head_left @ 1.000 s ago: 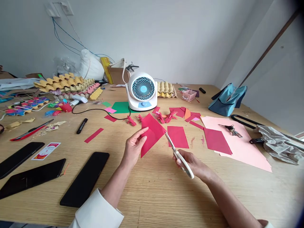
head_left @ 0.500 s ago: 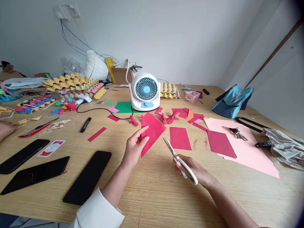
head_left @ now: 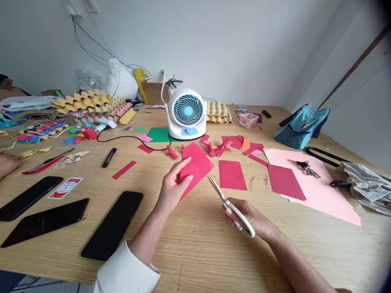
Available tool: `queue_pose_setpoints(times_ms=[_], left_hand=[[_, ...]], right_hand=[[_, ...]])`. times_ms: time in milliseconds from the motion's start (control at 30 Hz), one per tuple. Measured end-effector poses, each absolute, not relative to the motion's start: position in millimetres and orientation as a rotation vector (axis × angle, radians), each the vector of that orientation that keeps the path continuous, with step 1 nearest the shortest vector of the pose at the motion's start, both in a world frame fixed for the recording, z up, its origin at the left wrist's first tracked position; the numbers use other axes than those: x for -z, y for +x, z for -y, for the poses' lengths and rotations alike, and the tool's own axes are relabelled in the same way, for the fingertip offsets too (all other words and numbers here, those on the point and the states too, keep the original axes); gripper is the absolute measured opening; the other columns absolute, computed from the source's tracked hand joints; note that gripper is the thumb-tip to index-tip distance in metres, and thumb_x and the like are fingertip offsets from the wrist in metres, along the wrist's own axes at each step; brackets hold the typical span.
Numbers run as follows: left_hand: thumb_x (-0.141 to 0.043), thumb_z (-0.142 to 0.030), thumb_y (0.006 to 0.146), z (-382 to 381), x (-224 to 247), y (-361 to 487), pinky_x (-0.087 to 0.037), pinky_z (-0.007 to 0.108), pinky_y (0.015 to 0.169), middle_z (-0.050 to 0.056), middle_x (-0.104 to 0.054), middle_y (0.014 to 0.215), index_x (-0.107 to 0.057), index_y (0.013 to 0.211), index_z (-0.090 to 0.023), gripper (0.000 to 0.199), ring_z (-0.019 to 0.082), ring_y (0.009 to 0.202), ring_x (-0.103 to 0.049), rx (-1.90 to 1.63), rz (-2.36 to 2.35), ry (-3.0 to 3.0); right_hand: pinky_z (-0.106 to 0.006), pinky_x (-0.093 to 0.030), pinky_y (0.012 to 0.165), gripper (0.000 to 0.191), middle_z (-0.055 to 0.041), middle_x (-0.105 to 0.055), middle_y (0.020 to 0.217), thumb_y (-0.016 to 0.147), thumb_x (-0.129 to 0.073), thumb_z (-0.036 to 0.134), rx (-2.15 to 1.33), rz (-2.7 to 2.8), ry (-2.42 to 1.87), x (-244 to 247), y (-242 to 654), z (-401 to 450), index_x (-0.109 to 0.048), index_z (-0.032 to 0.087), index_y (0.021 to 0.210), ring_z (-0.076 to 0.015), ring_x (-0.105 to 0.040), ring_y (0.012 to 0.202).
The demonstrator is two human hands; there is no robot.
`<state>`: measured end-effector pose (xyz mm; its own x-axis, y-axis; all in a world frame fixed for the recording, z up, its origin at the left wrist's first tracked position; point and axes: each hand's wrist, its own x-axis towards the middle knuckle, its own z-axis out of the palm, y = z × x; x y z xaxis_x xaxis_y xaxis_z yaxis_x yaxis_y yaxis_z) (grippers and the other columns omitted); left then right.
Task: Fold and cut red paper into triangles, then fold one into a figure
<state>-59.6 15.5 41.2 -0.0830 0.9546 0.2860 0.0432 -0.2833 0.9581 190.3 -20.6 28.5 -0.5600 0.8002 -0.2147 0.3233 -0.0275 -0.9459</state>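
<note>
Between the thumb and fingers of my left hand (head_left: 174,185) is a sheet of red paper (head_left: 197,165), tilted up off the table. My right hand (head_left: 247,215) is closed round the white handles of a pair of scissors (head_left: 224,197). Their blades lie nearly together and point up and left, a little short of the paper's right edge. A flat red paper rectangle (head_left: 232,175) lies just beyond the scissors. Behind the held sheet sit red cut-paper pieces (head_left: 216,148), bunched and folded. Another red sheet (head_left: 285,182) rests partly on large pink paper (head_left: 324,203).
A white fan (head_left: 187,114) stands at the back centre. Several black phones (head_left: 113,224), a marker (head_left: 109,158) and a red strip (head_left: 124,169) lie on the left. Keys (head_left: 307,167) rest on the pink paper, near a blue bag (head_left: 301,128). Another person's hand (head_left: 9,165) shows at the left edge.
The view has tilted down slightly. The red sheet has turned a little in my left hand, and the scissor tips sit slightly closer to it. Both hands keep their hold.
</note>
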Motion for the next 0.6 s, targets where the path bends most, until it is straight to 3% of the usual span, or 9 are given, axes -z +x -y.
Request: queue_pose_setpoints(times_ms=[600], left_hand=[[-0.062,-0.02,0.084,-9.2,-46.2,-55.2,-0.035,0.035,0.111,0.005,-0.055,0.139,-0.057,0.133,-0.026,0.05,0.022,0.13,-0.049,-1.298,-1.148,1.752]], right_hand=[[-0.024,-0.029,0.05,0.046,0.002,-0.05,0.064,0.083,-0.057,0.062,-1.709,1.743,-1.137,-25.0,186.3,20.6,-0.048,0.018,0.077,-0.0091,-0.042,0.055]])
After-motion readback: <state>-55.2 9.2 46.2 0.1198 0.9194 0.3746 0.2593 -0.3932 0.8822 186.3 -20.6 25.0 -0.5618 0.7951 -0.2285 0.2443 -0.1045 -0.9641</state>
